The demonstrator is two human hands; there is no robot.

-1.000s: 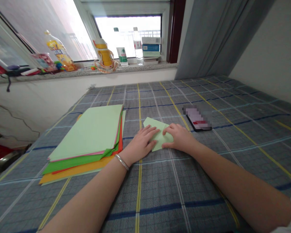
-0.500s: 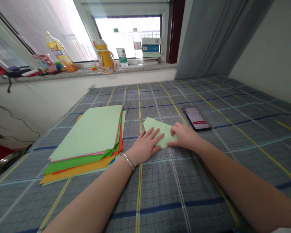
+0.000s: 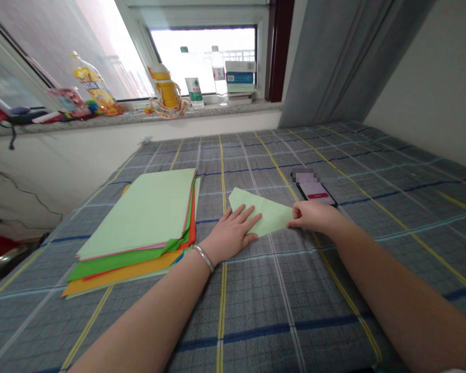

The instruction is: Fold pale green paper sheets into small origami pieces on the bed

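A folded sheet of pale green paper [image 3: 274, 213] lies on the plaid bedspread [image 3: 252, 295], tapering to a narrow end on the right. My left hand [image 3: 233, 233], a silver bangle at its wrist, rests flat on the paper's left part with fingers spread. At the narrow right end, my right hand [image 3: 312, 216] is closed, thumb and forefinger pinching the paper's tip. The fingers hide that tip. To the left is a stack of coloured paper [image 3: 140, 212], pale green on top, with pink, green, red and orange edges showing below.
Just beyond my right hand lies a phone [image 3: 316, 191], its screen lit and partly blurred. Along the windowsill [image 3: 140, 118] stand a yellow drink bottle [image 3: 95, 85], a yellow flask [image 3: 166, 89], a green-and-white tube [image 3: 194, 92], a clear bottle [image 3: 219, 75] and boxes [image 3: 239, 77].
My right hand has slid right to the paper's narrow end, uncovering more of the paper and covering the phone's near edge. My left hand stays in place.
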